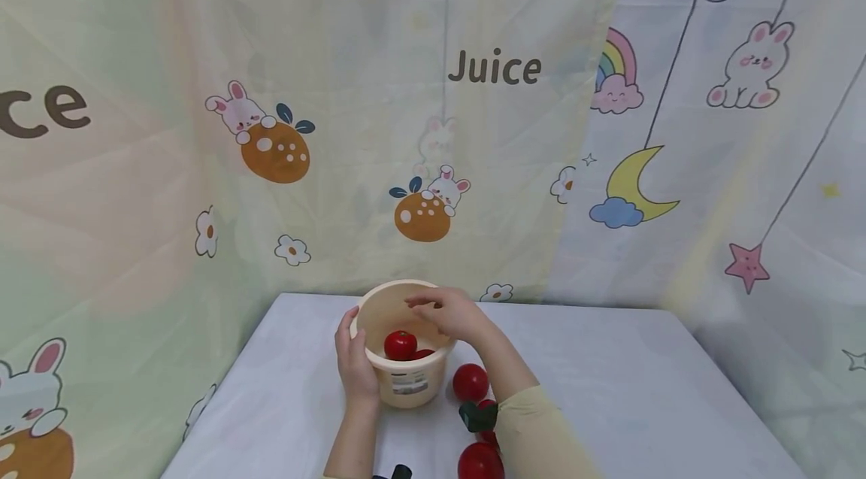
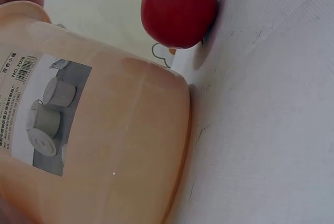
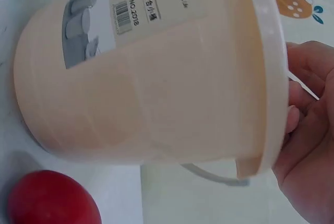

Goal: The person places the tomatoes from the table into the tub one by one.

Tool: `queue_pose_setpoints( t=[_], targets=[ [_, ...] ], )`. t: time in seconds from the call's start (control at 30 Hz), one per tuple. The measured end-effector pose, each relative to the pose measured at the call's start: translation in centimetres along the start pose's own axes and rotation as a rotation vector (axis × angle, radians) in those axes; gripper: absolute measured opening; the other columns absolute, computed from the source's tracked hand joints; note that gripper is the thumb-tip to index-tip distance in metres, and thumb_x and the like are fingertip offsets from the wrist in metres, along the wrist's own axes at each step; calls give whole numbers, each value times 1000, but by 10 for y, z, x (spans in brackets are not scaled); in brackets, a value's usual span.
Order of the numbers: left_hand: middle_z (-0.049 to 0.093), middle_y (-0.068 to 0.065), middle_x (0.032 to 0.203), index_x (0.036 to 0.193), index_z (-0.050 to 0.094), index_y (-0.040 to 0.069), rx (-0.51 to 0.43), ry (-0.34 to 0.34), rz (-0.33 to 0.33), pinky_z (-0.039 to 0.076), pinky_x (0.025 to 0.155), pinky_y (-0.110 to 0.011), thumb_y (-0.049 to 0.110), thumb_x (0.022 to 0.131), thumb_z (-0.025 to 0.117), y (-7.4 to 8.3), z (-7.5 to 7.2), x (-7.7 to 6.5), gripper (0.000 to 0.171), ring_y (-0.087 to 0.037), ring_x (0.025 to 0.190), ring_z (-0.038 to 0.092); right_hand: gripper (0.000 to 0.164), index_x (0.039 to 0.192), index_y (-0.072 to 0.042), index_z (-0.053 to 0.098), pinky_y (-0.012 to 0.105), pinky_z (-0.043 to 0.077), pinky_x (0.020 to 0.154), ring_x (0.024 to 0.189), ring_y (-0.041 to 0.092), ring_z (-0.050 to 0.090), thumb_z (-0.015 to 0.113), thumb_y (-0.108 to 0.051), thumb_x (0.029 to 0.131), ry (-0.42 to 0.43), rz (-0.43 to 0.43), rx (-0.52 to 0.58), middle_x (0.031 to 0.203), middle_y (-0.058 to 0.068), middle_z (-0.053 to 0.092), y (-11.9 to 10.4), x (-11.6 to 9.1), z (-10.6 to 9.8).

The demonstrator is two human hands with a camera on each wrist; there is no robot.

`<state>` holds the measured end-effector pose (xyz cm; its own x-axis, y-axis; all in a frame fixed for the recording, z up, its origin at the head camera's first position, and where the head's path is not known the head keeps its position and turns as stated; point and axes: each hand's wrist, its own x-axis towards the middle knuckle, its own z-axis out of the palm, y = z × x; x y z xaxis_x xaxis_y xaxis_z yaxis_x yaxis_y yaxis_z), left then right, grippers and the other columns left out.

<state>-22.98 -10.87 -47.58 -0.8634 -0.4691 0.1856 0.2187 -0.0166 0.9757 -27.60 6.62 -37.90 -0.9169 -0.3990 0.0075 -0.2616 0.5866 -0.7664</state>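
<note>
A cream plastic bucket (image 1: 411, 383) with a printed label stands on the table, tipped slightly toward me. My left hand (image 1: 357, 366) grips its left side, thumb near the rim and fingers round the outside. My right hand (image 1: 452, 313) is over the right part of the opening, fingers loosely bent and pointing left, with nothing seen held. Inside the bucket lie a red tomato (image 1: 401, 345) and part of another red one (image 1: 422, 353). Beside the bucket, a round red tomato (image 1: 470, 383) rests on the table, also seen in the left wrist view (image 2: 179, 10).
More red tomatoes (image 1: 481, 461) lie in a row by my right forearm, partly hidden by a dark wrist device (image 1: 478, 416). The white-covered table (image 1: 609, 389) meets a printed cloth backdrop (image 1: 352, 253) behind the bucket. The bucket's handle (image 3: 214, 176) hangs at its far side.
</note>
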Motion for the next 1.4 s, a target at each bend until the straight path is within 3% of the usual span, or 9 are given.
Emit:
queue_pose_setpoints(
  t=[0.13, 0.3, 0.47, 0.7, 0.87, 1.03, 1.23, 1.4],
  targets=[
    [39, 6, 149, 145, 40, 32, 0, -5, -2, 43, 108, -55, 30, 103, 39, -1, 0, 0, 42, -21, 137, 41, 27, 121, -41, 67, 35, 58, 71, 103, 21, 59, 62, -40, 95, 26, -17, 16, 122, -9, 67, 6, -11, -10],
    [38, 6, 150, 145, 40, 32, -9, -10, -2, 43, 109, -54, 31, 103, 37, 0, 0, 0, 42, -22, 138, 41, 29, 122, -39, 67, 33, 53, 59, 82, 22, 60, 62, -43, 94, 31, -39, 56, 123, -5, 67, 16, -28, -25],
    [39, 4, 150, 146, 40, 28, -18, -4, 17, 42, 109, -55, 30, 103, 36, 1, 1, 1, 43, -23, 138, 41, 30, 123, -34, 67, 30, 49, 53, 59, 21, 55, 64, -37, 94, 73, -8, 55, 120, -3, 66, 29, -47, -34],
    [41, 8, 147, 145, 40, 30, -4, 5, 17, 46, 107, -52, 31, 103, 40, 0, 2, 1, 42, -19, 135, 43, 37, 127, -36, 65, 32, 50, 50, 54, 22, 54, 66, -45, 90, 94, 51, 59, 118, -1, 66, 53, -75, -43],
    [39, 6, 148, 145, 40, 31, 1, 1, 8, 46, 106, -53, 31, 103, 39, 0, 1, 0, 42, -20, 136, 43, 43, 129, -38, 62, 38, 52, 54, 57, 22, 56, 68, -49, 88, 61, 121, 84, 123, 2, 64, 73, -100, -49],
    [39, 6, 149, 145, 39, 33, -7, -3, 0, 46, 106, -54, 33, 103, 38, 2, 0, 0, 42, -21, 136, 42, 48, 133, -36, 60, 34, 51, 54, 61, 26, 59, 68, -48, 87, -9, 194, 95, 121, 5, 62, 93, -128, -53],
    [38, 6, 150, 145, 38, 33, -14, -19, -7, 46, 106, -53, 35, 103, 37, 2, 1, -1, 42, -21, 137, 42, 55, 138, -26, 56, 31, 51, 54, 56, 21, 55, 70, -41, 87, -83, 210, 165, 136, 16, 56, 123, -153, -55],
    [39, 6, 148, 144, 39, 34, -12, -6, -10, 45, 107, -53, 34, 103, 39, 1, 1, -1, 41, -20, 136, 42, 65, 144, -21, 50, 29, 52, 60, 58, 18, 56, 72, -36, 85, -181, 230, 244, 140, 16, 53, 145, -167, -51]
  ],
)
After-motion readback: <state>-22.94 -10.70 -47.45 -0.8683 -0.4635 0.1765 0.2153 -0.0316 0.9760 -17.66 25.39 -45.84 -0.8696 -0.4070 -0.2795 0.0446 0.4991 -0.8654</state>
